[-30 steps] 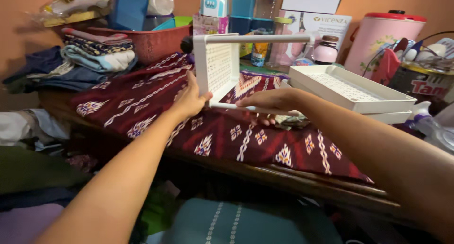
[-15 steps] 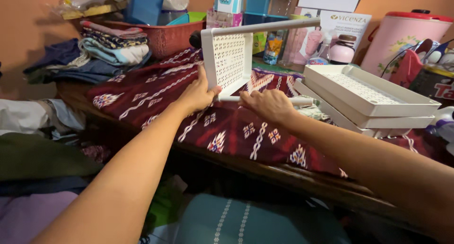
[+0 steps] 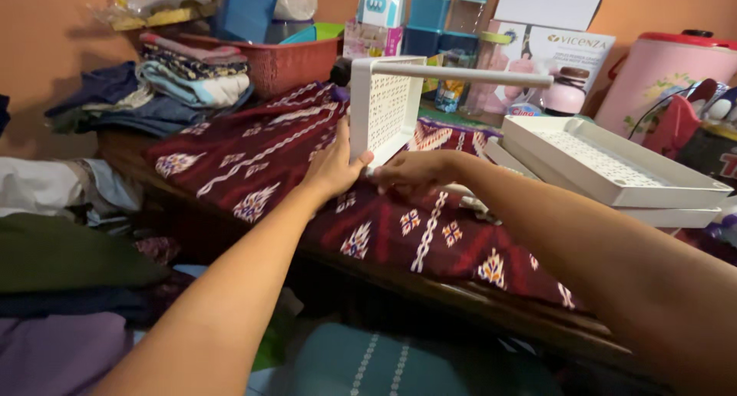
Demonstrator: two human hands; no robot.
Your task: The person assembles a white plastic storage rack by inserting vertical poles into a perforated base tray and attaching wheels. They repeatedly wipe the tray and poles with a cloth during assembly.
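Note:
A white perforated plastic shelf tray (image 3: 386, 104) stands on its edge on a dark red patterned cloth (image 3: 269, 154). A white pole (image 3: 476, 75) sticks out of its upper corner to the right. My left hand (image 3: 334, 165) grips the tray's lower left edge. My right hand (image 3: 414, 173) holds the tray's bottom corner, where a second white pole runs off to the right, mostly hidden by my right arm.
Two more white perforated trays (image 3: 614, 169) lie stacked at the right. A red basket (image 3: 284, 62) and folded clothes (image 3: 188, 77) sit at the back left. Boxes, bottles and a pink container (image 3: 668, 77) line the back wall. Clothes are piled at the left.
The upright tray and both hands have shifted slightly left and nearer in view as the camera moved; both hands keep their hold on the tray.

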